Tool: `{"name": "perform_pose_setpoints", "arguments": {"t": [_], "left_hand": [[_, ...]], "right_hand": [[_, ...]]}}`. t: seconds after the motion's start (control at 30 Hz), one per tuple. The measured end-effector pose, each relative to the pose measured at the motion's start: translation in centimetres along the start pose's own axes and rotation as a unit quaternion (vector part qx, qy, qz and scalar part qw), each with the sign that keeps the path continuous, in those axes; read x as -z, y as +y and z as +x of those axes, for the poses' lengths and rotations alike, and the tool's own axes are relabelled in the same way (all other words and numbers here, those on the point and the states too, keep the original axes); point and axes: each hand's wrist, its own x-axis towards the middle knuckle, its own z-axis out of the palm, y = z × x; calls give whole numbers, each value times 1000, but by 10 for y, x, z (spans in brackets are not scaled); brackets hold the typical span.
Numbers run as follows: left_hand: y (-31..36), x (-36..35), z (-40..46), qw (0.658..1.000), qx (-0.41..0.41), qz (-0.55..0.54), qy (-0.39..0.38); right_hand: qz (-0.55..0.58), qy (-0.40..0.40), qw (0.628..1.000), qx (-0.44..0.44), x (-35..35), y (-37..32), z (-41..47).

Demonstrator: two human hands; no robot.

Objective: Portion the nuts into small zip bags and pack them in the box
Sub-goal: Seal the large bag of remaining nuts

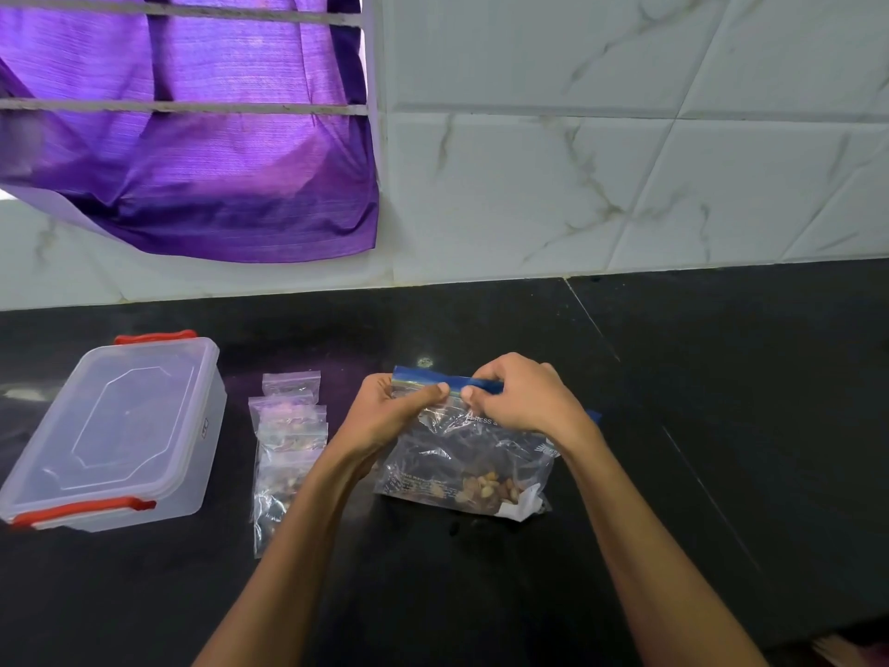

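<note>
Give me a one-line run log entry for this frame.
left hand: pinching large zip bag seal | right hand: pinching seal | small zip bags: on counter | box: lid on

Small bags point(287, 445) stand between box point(115, 433) and hands.

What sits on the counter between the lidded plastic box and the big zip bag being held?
In the head view, a column of small zip bags with nuts lies between the box and the large bag.
</note>
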Motion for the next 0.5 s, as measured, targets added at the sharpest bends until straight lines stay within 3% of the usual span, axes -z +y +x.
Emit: {"name": "perform_pose_setpoints", "arguments": {"t": [0.3,0.5], "left_hand": [[7,-4,-9,1000,-7,1,23],[21,6,-4,988,16,152,-9]], "right_hand": [[-41,60,997,-39,-8,5,7],[-79,87,993,-1,-13,-3,2]]}}
